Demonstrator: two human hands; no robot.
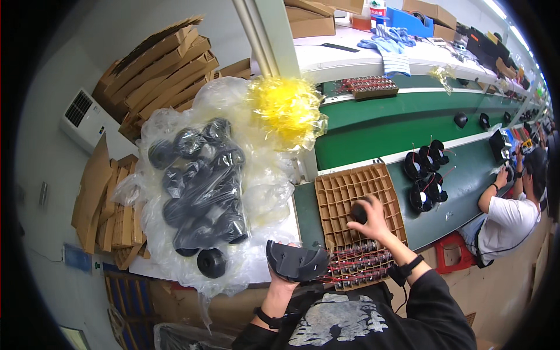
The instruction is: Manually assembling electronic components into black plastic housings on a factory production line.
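Clasping a black curved housing (296,262) in the left hand (282,283), just beside the divided cardboard tray (344,185); pinching a small dark round part (359,213) in the grip of the right hand (375,221), over the tray, beyond red-wired parts (363,259) lying in its near rows.

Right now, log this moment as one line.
left hand: holding black curved plastic housing; right hand: holding small dark round part over brown cardboard divider tray; tray: red-wired parts in near rows
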